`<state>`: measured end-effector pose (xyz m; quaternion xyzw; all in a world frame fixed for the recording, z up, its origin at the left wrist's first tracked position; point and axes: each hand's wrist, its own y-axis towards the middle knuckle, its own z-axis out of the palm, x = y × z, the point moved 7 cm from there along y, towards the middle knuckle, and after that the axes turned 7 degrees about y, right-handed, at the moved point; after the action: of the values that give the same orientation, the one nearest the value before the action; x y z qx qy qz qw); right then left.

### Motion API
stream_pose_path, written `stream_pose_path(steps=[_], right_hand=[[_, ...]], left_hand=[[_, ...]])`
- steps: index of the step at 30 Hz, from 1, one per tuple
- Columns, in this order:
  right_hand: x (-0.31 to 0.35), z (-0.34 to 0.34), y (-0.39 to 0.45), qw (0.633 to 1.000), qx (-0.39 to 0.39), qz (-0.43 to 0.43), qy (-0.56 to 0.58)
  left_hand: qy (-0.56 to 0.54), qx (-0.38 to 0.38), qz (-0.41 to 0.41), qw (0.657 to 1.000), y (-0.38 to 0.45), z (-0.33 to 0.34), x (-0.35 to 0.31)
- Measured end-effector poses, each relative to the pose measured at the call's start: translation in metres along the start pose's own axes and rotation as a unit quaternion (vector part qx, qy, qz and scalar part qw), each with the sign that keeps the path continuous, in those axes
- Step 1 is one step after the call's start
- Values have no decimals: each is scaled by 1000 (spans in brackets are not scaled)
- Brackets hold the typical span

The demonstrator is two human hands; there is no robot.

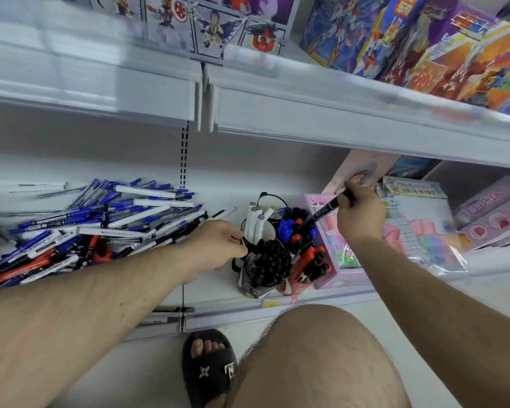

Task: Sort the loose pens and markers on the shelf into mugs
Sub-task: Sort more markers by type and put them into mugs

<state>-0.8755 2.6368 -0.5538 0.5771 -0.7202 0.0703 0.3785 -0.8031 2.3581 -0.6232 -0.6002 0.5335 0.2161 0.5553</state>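
Mugs (four), one marker, two hands.

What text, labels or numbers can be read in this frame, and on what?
None reads with certainty.
Toy boxes: large red and yellow characters, blurred.
Grey mug: small label, too blurred.
Marker held by the right hand: print too small.
Loose pens: barrel print too small.
Stationery packs: coloured print, unreadable.

White shop shelf, lower tier. Left: heap of loose pens and markers, blue, white, red and black. Centre: cluster of mugs holding capped markers. Right: pink stationery boxes and packaged sets.
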Motion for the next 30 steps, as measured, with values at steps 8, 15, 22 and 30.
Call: stream_pose_path(steps=[8, 15, 22, 30], right_hand=[[-20, 41, 1, 999, 38, -4, -34], [-46, 85, -9, 987, 140, 53, -60], [-47, 108, -15, 950, 212, 12, -228], [-101, 125, -43, 899, 326, 182, -229]], left_hand=[[9, -13, 10, 1000, 11, 2, -2], [18, -20, 4, 1000, 15, 0, 0], [34, -15, 0, 999, 13, -5, 3], [43, -1, 4, 999, 4, -5, 1]])
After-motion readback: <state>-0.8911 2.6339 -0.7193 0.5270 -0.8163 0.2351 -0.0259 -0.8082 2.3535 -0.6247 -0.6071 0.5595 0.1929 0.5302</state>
